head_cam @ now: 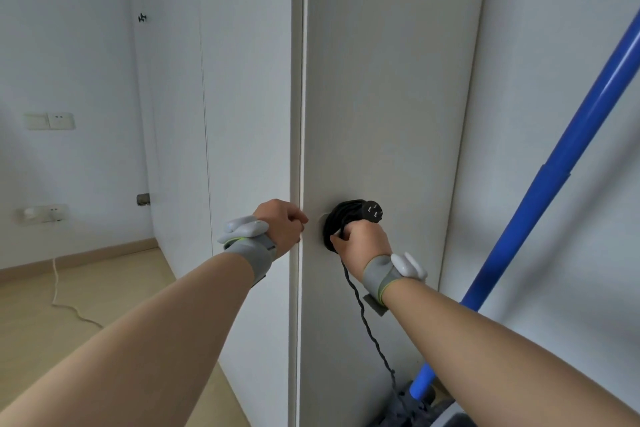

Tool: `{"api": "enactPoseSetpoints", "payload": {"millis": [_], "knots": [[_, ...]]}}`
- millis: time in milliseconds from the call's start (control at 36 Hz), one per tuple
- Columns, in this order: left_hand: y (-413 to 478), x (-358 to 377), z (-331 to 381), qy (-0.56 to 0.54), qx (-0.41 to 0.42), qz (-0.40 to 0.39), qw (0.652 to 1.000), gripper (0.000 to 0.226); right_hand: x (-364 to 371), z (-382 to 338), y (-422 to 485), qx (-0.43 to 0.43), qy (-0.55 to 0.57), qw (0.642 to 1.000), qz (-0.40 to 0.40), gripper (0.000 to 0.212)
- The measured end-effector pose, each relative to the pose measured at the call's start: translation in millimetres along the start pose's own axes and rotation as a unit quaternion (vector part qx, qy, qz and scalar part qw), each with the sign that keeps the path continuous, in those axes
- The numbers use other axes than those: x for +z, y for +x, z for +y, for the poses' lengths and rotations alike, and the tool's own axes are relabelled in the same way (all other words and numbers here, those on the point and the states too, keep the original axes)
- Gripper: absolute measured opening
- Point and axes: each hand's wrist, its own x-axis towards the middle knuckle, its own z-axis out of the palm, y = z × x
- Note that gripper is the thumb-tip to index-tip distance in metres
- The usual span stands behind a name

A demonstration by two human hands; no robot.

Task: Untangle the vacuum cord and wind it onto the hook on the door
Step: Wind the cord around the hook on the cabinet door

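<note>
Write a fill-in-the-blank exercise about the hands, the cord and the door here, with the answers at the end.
The right hand grips the coiled cord, which is ____ in colour.
The left hand holds the edge of the ____.
The plug shows ____ metal pins.
The long pole at the right is ____.
Answers: black; door; three; blue.

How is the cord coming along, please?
Left hand grips door edge. Right hand holds cord coil on door, plug on top. One strand hangs to vacuum. Blue pole off right, apart.
</note>
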Motion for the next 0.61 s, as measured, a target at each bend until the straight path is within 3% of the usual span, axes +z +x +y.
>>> {"api": "enactPoseSetpoints", "payload": {"millis": [139, 361, 417, 500, 611], "knots": [[0, -4, 0, -0.002, -0.007, 0.001, 1.000, 0.031, -5, -8, -4, -0.071, -0.176, 0.982, -0.002, 0.043], [-1, -10, -11, 0.002, -0.018, 0.002, 1.000, 0.031, 2, -16, 4, -0.122, -0.258, 0.958, -0.003, 0.017], [-1, -12, -14, 0.003, -0.019, -0.002, 1.000, 0.031, 5, -14, 2, -0.157, -0.276, 0.948, 0.027, 0.007], [0, -13, -18, 0.004, -0.020, -0.004, 1.000, 0.032, 8, -9, -1, -0.143, -0.237, 0.960, 0.033, 0.020], [1, -6, -17, 0.010, -0.013, -0.013, 1.000, 0.032, 10, 8, -2, -0.105, -0.017, 0.993, 0.059, 0.023]]}}
